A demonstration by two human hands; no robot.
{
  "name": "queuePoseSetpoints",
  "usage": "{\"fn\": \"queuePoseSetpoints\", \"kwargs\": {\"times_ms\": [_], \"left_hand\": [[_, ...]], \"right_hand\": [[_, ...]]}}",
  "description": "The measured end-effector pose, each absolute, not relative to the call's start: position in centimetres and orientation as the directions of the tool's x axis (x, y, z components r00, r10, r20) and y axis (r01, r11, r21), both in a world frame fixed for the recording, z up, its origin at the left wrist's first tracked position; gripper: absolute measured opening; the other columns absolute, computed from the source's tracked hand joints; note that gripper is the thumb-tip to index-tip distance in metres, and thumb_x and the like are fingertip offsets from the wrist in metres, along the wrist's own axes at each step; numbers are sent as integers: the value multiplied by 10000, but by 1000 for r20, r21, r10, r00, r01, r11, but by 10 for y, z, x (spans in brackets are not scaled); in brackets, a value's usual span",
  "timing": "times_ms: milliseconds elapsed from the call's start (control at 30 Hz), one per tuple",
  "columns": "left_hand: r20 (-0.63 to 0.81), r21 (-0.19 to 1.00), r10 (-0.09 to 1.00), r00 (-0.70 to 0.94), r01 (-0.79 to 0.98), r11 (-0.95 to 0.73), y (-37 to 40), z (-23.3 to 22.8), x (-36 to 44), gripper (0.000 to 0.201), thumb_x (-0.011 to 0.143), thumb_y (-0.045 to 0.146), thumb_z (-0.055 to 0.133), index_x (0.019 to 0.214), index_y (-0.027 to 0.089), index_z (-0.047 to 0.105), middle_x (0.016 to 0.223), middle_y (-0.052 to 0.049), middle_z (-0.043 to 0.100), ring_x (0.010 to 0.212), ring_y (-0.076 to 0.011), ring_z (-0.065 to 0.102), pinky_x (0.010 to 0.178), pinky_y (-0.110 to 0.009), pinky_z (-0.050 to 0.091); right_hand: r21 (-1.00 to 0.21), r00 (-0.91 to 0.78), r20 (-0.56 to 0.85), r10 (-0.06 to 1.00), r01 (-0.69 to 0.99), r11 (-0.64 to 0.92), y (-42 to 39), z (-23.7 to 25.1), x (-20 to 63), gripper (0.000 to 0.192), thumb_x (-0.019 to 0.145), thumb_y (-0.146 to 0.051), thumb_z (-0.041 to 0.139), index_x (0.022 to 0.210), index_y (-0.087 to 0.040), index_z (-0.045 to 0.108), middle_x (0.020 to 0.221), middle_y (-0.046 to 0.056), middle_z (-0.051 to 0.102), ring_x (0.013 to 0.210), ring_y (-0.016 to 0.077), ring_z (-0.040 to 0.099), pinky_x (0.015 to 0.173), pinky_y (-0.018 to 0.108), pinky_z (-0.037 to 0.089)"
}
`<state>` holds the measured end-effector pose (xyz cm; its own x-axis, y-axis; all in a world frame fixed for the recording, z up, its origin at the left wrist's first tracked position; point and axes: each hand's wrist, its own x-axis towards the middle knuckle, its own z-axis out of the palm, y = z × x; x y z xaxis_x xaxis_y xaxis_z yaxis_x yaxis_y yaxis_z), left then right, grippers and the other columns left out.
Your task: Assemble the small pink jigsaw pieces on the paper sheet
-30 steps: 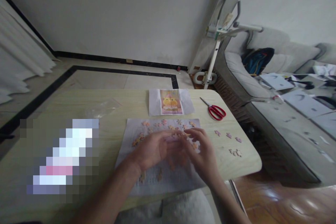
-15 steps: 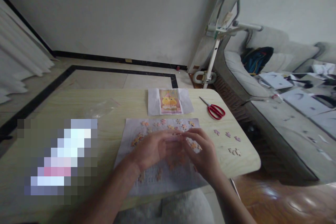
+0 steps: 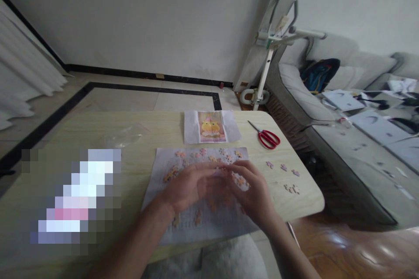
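Note:
My left hand (image 3: 190,183) and my right hand (image 3: 251,185) meet at the fingertips above a white printed sheet (image 3: 157,226). Both are closed in a pinch on a small pinkish puzzle piece (image 3: 224,168), mostly hidden by the fingers. Loose puzzle pieces in orange, yellow and pink lie around the sheet, among them a cluster (image 3: 170,175) left of my hands and a single piece (image 3: 238,154) at its far right corner. My palms and wrists cover the middle of the sheet. Beyond it lies a picture (image 3: 211,127) of yellow cartoon figures on white paper.
Red-handled scissors (image 3: 269,139) lie at the table's right. Nearer are several purple puzzle pieces (image 3: 283,168) and a pale group of pieces (image 3: 292,189). A clear plastic bag (image 3: 127,135) rests at the left, behind a pixelated area. A grey sofa (image 3: 347,148) stands to the right.
My hands stay almost in place, fingertips still together, with only a slight shift of the fingers. The things on the table have not moved.

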<state>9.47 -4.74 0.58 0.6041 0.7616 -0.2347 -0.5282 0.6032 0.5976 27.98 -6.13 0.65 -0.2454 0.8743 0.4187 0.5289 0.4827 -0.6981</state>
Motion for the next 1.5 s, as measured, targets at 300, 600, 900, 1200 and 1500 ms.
{"fn": "queuePoseSetpoints", "kwargs": {"times_ms": [300, 600, 900, 1200, 1500], "left_hand": [[-237, 653, 796, 557, -515, 555, -49, -5, 94, 291, 877, 133, 559, 1131, 136, 700, 1070, -132, 725, 1006, -238, 677, 930, -365, 495], [-259, 563, 761, 594, -548, 619, -47, -2, 94, 302, 879, 138, 548, 1147, 98, 682, 1105, -170, 716, 1030, -254, 682, 959, -380, 486], [-316, 396, 694, 647, -575, 716, -45, -4, 94, 350, 934, 280, 477, 1071, 29, 679, 1060, -219, 716, 1011, -274, 688, 990, -408, 464], [-279, 340, 673, 685, -585, 737, -44, -7, 93, 410, 947, 322, 430, 1079, 22, 678, 1025, -209, 727, 969, -254, 700, 979, -391, 462], [-271, 348, 666, 695, -574, 741, -43, -5, 91, 406, 935, 332, 447, 1092, 30, 668, 1016, -209, 727, 1003, -257, 690, 989, -385, 454]], "right_hand": [[-686, -271, 433, 859, 519, 510, -60, 8, 281, 160, 874, -206, 647, 1030, -226, 680, 994, 61, 662, 925, 188, 638, 802, 335, 532], [-828, -159, 313, 936, 437, 351, -59, 15, 287, 65, 875, -230, 644, 923, -228, 688, 828, 20, 719, 758, 173, 665, 718, 315, 540], [-848, -240, 295, 925, 380, 369, -53, 23, 290, 168, 913, -209, 574, 969, -240, 730, 869, 41, 688, 817, 181, 651, 710, 321, 524], [-823, -275, 209, 938, 468, 321, -53, 28, 288, 113, 905, -215, 599, 952, -221, 701, 769, 4, 668, 665, 134, 590, 605, 254, 477], [-768, -272, 278, 921, 513, 383, -59, 28, 294, 268, 904, -251, 602, 1168, -238, 645, 912, 41, 619, 749, 153, 572, 662, 293, 491]]}}
